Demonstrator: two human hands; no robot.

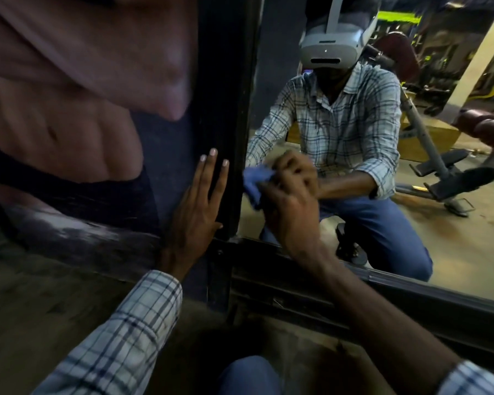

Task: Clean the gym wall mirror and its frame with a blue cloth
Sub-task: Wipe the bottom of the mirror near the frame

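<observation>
The wall mirror fills the right half of the view, set in a black frame with a dark bottom rail. My right hand is shut on a crumpled blue cloth and presses it against the glass low down, right beside the frame's upright. My left hand lies flat with fingers spread on the wall poster, its fingertips touching the frame's left side. The mirror reflects me crouching with the cloth.
A printed poster of a torso covers the wall left of the frame. The floor lies below, and my knee shows at the bottom. A weight bench and padded seats appear only as reflections.
</observation>
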